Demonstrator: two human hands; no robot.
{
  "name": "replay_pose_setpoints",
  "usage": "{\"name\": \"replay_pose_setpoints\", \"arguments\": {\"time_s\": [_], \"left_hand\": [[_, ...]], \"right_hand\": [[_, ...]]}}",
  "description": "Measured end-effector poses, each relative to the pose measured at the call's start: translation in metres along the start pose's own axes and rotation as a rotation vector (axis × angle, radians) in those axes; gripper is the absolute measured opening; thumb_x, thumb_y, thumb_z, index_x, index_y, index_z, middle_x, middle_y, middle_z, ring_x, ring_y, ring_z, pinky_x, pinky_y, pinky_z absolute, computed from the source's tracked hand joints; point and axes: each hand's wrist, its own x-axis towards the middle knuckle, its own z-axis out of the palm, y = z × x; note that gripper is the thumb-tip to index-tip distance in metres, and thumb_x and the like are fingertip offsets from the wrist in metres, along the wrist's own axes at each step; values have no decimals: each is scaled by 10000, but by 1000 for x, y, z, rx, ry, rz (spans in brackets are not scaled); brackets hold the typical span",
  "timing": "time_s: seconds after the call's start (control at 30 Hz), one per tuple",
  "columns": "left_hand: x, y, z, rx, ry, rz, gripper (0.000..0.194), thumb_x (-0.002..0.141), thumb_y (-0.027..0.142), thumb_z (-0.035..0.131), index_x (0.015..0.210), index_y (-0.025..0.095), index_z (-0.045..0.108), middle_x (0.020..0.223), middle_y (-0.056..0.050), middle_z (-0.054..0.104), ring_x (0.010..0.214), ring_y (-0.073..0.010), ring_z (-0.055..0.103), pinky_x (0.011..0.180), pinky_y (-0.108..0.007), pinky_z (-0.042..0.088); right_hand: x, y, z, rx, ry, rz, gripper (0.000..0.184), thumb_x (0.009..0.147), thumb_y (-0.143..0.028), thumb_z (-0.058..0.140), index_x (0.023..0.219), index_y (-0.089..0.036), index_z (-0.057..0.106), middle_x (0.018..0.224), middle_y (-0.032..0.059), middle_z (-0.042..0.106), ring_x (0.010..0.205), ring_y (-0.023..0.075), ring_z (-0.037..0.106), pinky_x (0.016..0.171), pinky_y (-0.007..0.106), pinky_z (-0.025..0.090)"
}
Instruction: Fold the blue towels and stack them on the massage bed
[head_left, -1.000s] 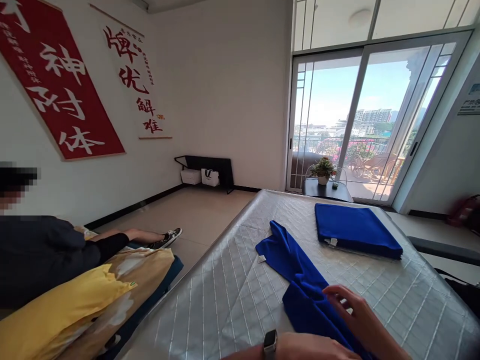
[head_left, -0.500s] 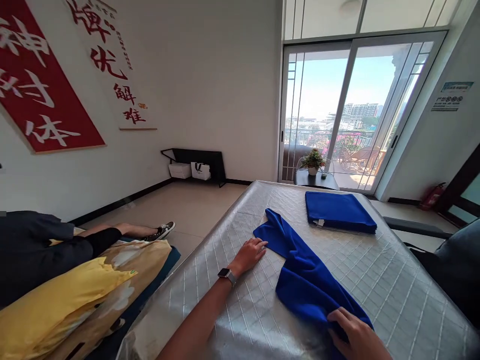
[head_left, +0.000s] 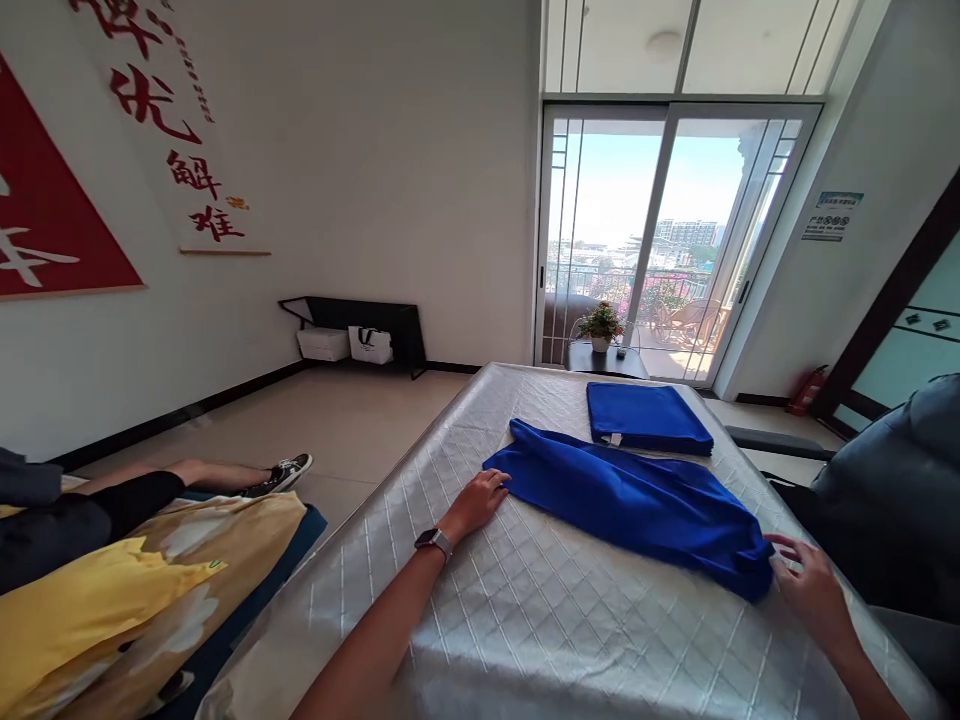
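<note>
A long blue cloth (head_left: 622, 495), folded in loose layers and somewhat wrinkled, lies across the silver quilted table cover (head_left: 480, 620). At its left corner is my left hand (head_left: 476, 503), wearing a watch, with its fingers stretched out and resting against the cloth's edge. My right hand (head_left: 810, 590) is at the opposite end, its fingers and thumb closed on the cloth's bunched right edge. Just beyond the cloth sits a flat, neatly folded blue stack (head_left: 649, 415) with a small white tag on its near side.
To the left, a person's legs (head_left: 172, 480) lie on a patterned bed beside a yellow pillow (head_left: 82, 610). A dark leather seat (head_left: 900, 490) stands to the right. Beyond the table are a small stand with a potted plant (head_left: 600, 325) and sliding glass doors (head_left: 660, 230).
My right hand has carried its end of the cloth outward to the right and away from me, so the cloth lies more spread. My left hand stays at the left corner. The view has turned right.
</note>
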Motion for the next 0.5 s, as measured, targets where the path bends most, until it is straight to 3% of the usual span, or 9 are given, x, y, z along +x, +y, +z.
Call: {"name": "replay_pose_setpoints", "arguments": {"time_s": [0.07, 0.17, 0.33, 0.5], "left_hand": [[2, -2, -3, -9, -8, -5, 258, 1000, 296, 503, 1190, 243, 669, 1257, -56, 661, 1195, -213, 587, 1086, -374, 439], [6, 0, -6, -1, -20, -20, 242, 998, 298, 484, 1096, 250, 700, 1180, -50, 691, 1142, -218, 606, 1053, -385, 464], [2, 15, -19, 19, 37, -58, 283, 1011, 295, 407, 1023, 218, 679, 1092, -68, 720, 1074, -234, 639, 1034, -405, 468], [-13, 26, -67, 16, 244, -152, 387, 1044, 394, 269, 1153, 195, 583, 1113, -103, 691, 1048, -262, 656, 959, -451, 514]], "right_hand": [[-12, -9, 4, 17, -194, -129, 418, 753, -483, 509, 1041, -243, 693, 1287, 123, 653, 1167, 304, 645, 1033, 469, 503], [-18, -22, 2, -24, -441, -213, 352, 725, -441, 563, 993, -260, 703, 1286, 94, 665, 1180, 303, 633, 1096, 480, 448], [-13, -9, -13, -49, -429, -245, 328, 774, -489, 567, 917, -246, 734, 1115, 100, 723, 1038, 302, 690, 1022, 463, 511], [-8, 2, -56, -49, -335, -282, 441, 717, -656, 683, 1013, -339, 763, 1178, 85, 706, 1048, 323, 688, 944, 474, 567]]}}
